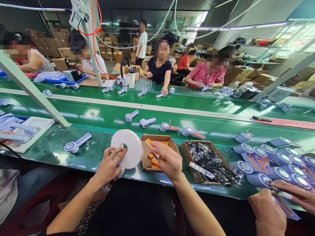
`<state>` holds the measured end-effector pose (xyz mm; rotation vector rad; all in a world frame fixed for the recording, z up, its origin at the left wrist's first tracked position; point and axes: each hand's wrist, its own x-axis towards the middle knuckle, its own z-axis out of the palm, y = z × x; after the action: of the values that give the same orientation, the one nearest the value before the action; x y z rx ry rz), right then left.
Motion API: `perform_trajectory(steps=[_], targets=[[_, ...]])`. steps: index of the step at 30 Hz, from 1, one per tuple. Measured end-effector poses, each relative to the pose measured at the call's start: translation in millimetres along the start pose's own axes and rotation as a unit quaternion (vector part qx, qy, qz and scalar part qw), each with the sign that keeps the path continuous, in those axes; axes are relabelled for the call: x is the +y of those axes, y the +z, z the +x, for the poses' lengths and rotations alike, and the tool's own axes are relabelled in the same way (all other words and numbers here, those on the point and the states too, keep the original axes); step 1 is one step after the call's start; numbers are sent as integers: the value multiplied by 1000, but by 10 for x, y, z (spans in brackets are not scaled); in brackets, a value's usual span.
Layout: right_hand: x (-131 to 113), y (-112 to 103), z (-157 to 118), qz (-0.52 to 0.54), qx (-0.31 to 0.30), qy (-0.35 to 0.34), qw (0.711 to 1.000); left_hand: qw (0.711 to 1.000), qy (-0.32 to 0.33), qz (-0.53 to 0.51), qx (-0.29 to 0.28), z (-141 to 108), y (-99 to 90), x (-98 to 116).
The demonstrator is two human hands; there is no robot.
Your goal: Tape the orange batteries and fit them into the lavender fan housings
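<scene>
My left hand (110, 164) grips a large white roll of tape (131, 149) at its centre hole, the roll standing on edge above the bench. A pinch of my right hand (169, 160) holds a small orange battery (149, 142), just right of the roll. Beneath that hand sits a shallow cardboard box (144, 165) with several more orange batteries inside. The fingers partly hide the held battery, and the roll overlaps the box's left side.
Right of the battery box, a cardboard tray (195, 178) holds circuit boards. Many lavender fan housings (261, 180) lie at the right, near a co-worker's hands (268, 209). More housings (145, 123) sit on the green conveyor (105, 113). A slanted metal post (36, 88) stands left.
</scene>
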<state>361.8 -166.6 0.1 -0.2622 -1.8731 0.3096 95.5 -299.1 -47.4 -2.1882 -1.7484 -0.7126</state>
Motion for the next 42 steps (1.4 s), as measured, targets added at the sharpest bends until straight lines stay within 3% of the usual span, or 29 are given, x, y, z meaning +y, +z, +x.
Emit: perform_trajectory(steps=[2, 5, 9, 11, 13, 15, 18, 20, 22, 23, 25, 27, 28, 30, 32, 35, 37, 38, 40, 42], targets=[[8, 21, -58, -14, 18, -76, 997, 1000, 7, -11, -6, 1, -45, 26], [40, 69, -188, -30, 22, -126, 991, 1000, 2, -19, -18, 6, -85, 64], [17, 214, -412, -38, 17, -130, 991, 999, -11, -28, -23, 23, -117, 137], [-46, 310, -518, -22, 15, -99, 995, 999, -23, -30, -13, 28, -123, 169], [-119, 384, -583, 30, 41, -13, 999, 999, -38, -22, 2, 28, -123, 185], [-157, 401, -576, 121, 61, 133, 982, 999, -44, -3, 20, 25, -123, 182], [-97, 298, -416, 269, -21, 348, 898, 997, -27, 51, 53, 36, -117, 152], [-24, 210, -264, 318, -117, 426, 839, 992, -14, 89, 83, 73, -86, 142], [9, 209, -153, 332, -133, 465, 809, 986, -19, 109, 122, 142, -19, 177], [1, 261, -129, 337, -90, 477, 806, 983, -30, 112, 144, 182, 29, 220], [-50, 452, -148, 353, 75, 485, 797, 975, -66, 104, 183, 249, 145, 360], [-90, 649, -215, 370, 239, 478, 760, 971, -105, 83, 200, 250, 267, 533], [-79, 695, -246, 382, 282, 479, 739, 970, -119, 67, 199, 213, 318, 604], [44, 600, -280, 398, 311, 482, 716, 977, -117, 35, 173, 64, 378, 645], [285, 261, -287, 384, 345, 466, 718, 989, -102, 22, 105, -143, 373, 485], [682, -383, -356, 318, 438, 420, 729, 981, -173, 44, -77, -403, 291, -77], [828, -645, -484, 307, 417, 445, 731, 948, -254, 40, -185, -458, 240, -463], [849, -696, -563, 309, 392, 466, 731, 940, -271, 23, -208, -431, 227, -598], [802, -659, -706, 311, 359, 492, 730, 953, -238, -33, -185, -236, 247, -693], [706, -519, -776, 304, 356, 488, 736, 978, -142, -102, -116, 173, 353, -570]])
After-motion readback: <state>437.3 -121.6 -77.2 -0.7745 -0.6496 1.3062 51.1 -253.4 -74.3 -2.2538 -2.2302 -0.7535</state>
